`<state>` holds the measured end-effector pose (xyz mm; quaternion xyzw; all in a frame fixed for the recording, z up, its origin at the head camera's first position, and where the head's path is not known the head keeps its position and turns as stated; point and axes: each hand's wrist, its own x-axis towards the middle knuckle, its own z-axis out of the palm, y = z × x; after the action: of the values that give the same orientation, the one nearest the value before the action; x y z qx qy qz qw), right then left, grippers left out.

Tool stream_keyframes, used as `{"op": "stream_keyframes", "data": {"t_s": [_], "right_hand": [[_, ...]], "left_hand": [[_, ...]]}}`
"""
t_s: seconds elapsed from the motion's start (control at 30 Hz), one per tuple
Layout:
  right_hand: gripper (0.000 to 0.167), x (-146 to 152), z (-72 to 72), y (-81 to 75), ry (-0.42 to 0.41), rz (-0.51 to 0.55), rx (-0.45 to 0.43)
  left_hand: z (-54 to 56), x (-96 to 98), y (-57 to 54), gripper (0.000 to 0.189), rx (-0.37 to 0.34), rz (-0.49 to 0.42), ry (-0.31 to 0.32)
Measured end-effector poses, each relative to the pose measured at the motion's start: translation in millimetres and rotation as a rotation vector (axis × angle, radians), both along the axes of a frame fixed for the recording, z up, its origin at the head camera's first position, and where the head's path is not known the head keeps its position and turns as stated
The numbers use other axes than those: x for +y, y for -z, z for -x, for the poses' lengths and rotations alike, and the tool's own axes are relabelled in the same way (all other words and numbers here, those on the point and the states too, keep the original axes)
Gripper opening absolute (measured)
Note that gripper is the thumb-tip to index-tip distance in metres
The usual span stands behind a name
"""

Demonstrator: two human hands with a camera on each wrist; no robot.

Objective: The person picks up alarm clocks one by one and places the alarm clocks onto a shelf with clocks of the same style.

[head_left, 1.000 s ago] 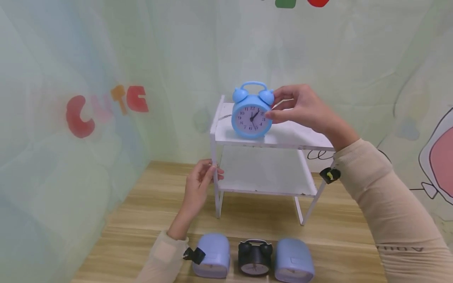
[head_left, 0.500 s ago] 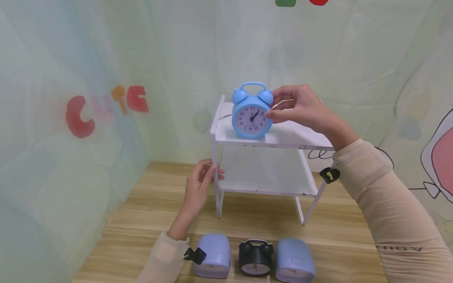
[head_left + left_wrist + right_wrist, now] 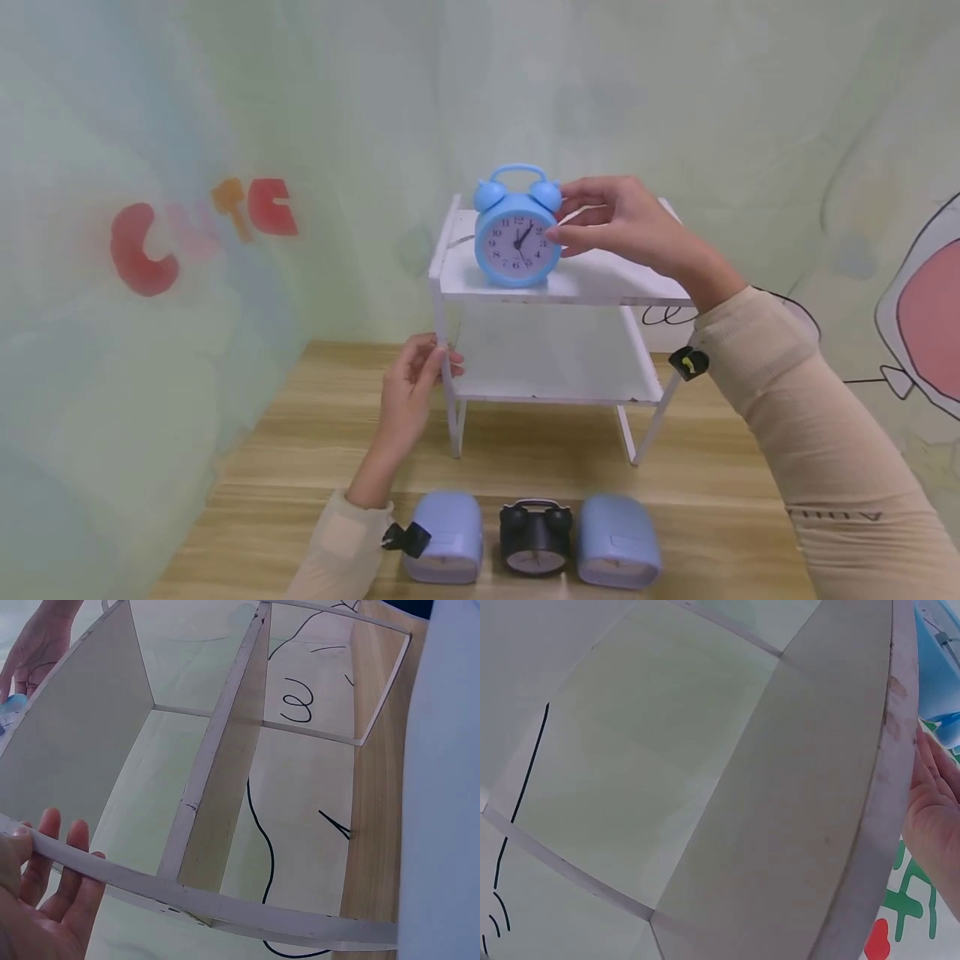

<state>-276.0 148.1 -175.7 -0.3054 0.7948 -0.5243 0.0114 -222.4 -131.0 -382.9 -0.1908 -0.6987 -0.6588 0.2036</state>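
A light blue twin-bell alarm clock [image 3: 517,250] stands upright on the top board of a white two-tier shelf rack [image 3: 555,350], near its left end. My right hand [image 3: 633,221] pinches the clock's right side, thumb at the front rim and fingers behind. In the right wrist view only part of that hand [image 3: 936,817] and of the blue clock [image 3: 936,675] shows past the board's edge. Lower down, my left hand [image 3: 408,392] grips the rack's left post. The left wrist view shows its thumb and fingers [image 3: 75,889] on either side of that white bar.
On the wooden surface [image 3: 300,467] in front of the rack stand a black twin-bell alarm clock [image 3: 536,540] and two blue-lavender rounded clocks, one on the left [image 3: 444,533] and one on the right [image 3: 618,537]. Printed cloth walls [image 3: 360,167] rise behind and at the left.
The head view has shifted slightly, so the whole scene sits a little further left. Both hands and the blue clock keep their places on the rack.
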Motion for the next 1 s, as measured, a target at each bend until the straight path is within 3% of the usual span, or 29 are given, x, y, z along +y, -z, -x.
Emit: {"op": "stream_keyframes", "data": {"t_s": [0.27,0.47,0.77,1.0], "right_hand": [[0.071,1,-6.1,0.5,0.028,-0.054,0.029],[0.068,10,-15.9,4.3,0.05,-0.072,0.065],[0.063,25,-45.1,6.3,0.085,-0.102,0.162],[0.05,40,-63.5,14.6,0.073,-0.05,0.218]], "left_hand": [[0.1,-4.5,-0.9,0.023,0.008,-0.008,0.007],[-0.3,-3.4,-0.5,0.021,0.01,-0.023,0.01],[2.9,0.4,-1.7,0.02,0.021,-0.002,-0.007],[4.4,1.6,-1.7,0.021,0.026,0.008,-0.012]]}}
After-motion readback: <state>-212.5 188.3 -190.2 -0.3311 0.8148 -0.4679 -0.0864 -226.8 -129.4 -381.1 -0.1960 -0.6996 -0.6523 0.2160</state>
